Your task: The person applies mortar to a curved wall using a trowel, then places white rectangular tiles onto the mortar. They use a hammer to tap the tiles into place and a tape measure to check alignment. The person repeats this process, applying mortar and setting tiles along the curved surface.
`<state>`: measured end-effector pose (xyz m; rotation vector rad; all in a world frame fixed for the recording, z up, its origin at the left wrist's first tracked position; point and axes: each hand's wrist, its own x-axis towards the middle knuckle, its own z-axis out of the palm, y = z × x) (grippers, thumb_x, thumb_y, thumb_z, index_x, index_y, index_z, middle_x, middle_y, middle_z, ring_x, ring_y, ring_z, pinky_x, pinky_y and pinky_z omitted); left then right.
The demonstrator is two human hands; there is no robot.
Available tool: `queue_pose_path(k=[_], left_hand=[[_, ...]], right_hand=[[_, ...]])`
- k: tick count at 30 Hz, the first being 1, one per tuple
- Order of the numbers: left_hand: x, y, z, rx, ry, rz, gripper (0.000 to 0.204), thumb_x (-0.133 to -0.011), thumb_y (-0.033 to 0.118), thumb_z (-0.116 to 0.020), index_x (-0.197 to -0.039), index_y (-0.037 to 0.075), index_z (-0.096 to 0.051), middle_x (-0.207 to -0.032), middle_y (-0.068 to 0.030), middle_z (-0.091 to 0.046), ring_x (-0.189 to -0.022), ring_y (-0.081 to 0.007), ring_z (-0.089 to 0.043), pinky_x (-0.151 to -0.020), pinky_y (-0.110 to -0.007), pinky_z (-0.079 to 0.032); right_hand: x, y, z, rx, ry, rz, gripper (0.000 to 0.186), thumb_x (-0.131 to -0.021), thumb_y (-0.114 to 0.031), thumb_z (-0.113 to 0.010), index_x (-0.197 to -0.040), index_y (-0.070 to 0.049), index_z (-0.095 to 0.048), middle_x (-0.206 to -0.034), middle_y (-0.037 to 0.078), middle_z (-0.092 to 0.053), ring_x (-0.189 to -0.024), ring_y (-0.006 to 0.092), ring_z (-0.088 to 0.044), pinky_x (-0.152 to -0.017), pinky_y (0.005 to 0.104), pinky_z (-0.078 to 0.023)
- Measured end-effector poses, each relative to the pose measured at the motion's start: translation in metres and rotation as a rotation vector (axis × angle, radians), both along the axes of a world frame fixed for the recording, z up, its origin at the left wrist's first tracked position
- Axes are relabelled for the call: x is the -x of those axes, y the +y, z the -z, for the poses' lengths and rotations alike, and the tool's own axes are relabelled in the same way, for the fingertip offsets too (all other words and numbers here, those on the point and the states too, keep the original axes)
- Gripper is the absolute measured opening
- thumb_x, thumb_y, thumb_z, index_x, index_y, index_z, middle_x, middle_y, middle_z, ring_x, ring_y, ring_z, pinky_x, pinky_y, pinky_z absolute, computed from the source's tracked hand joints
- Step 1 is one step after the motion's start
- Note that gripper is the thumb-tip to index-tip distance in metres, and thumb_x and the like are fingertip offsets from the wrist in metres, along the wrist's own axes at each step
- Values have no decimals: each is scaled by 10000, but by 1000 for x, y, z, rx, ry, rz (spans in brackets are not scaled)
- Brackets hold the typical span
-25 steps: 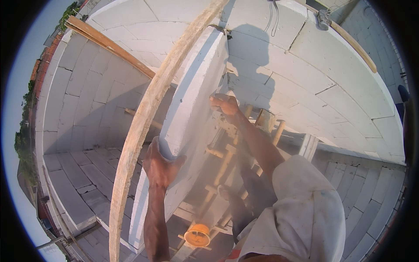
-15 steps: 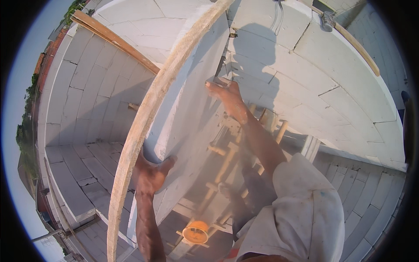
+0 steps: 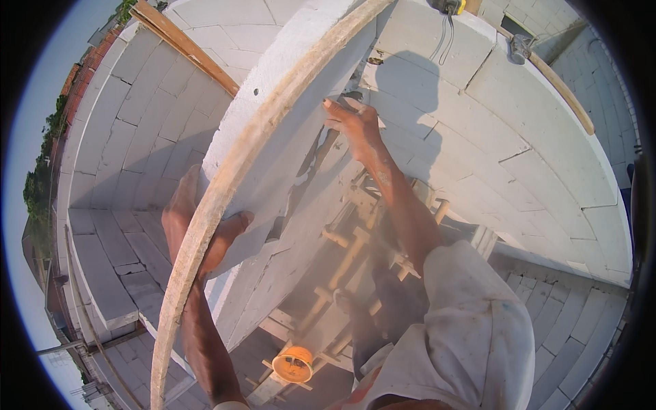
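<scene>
A long, pale aerated concrete block (image 3: 254,102) rests tilted over the top of a block wall (image 3: 263,294), with a dark, uneven gap between the two. My left hand (image 3: 222,239) grips its near end, thumb on the face towards me and fingers round the other side; a strip crosses in front of part of this hand. Near the far end, my right hand (image 3: 357,130) holds the block's lower edge with bent fingers, some of them hidden.
A pale, wood-like strip (image 3: 225,184) curves across the view. Below stand scaffold poles (image 3: 352,256) and an orange bucket (image 3: 292,365). On the right wall (image 3: 471,123) lie a hammer (image 3: 547,68) and a yellow-black tape measure (image 3: 447,7). A wooden board (image 3: 183,48) leans at the upper left.
The block has risen and shifted up and left, and a gap shows beneath it. My left hand has moved up and left with its end; my right hand has moved slightly up.
</scene>
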<state>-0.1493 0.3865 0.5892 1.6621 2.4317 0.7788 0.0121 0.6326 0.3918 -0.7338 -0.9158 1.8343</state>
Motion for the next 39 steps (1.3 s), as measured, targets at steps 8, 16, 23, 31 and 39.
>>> queue_pose_path(k=[8, 16, 23, 31, 39], left_hand=[[19, 4, 16, 48, -17, -11, 894, -537, 196, -908, -1333, -82, -610, -1120, -278, -719, -1020, -361, -734, -948, -475, -567], [29, 15, 64, 165, 65, 4, 731, -616, 266, -897, -1253, -7, -665, -1086, -243, -720, -980, -350, -722, -911, -451, -562], [17, 32, 79, 469, -201, -238, 930, -588, 256, -906, -1392, -47, -548, -1225, -271, -667, -1110, -363, -683, -1024, -442, -521], [24, 34, 110, 420, -164, -204, 1030, -536, 235, -929, -1431, -77, -524, -1252, -283, -676, -1111, -373, -697, -1031, -420, -532], [32, 26, 158, 335, -135, -100, 1058, -556, 320, -909, -1453, -67, -503, -1337, -271, -639, -1190, -379, -663, -1059, -431, -515]], right_hand=[[9, 1, 12, 130, -130, -49, 827, -834, -266, -864, -1417, 152, -453, -1288, 267, -655, -1161, 383, -667, -1041, 440, -503], [12, 4, 48, 224, -185, -62, 976, -827, -298, -863, -1480, 173, -311, -1330, 259, -616, -1244, 396, -618, -1072, 504, -468], [8, 8, 78, 196, -246, -129, 743, -828, -297, -858, -1328, 145, -531, -1254, 228, -641, -1224, 385, -631, -1079, 477, -472], [13, 18, 131, 296, -316, -137, 733, -851, -317, -849, -1306, 166, -539, -1284, 274, -618, -1272, 389, -606, -1112, 462, -472], [4, 13, 149, 200, -298, -306, 686, -901, -361, -801, -1310, 135, -561, -1318, 275, -613, -1259, 373, -615, -1032, 452, -512]])
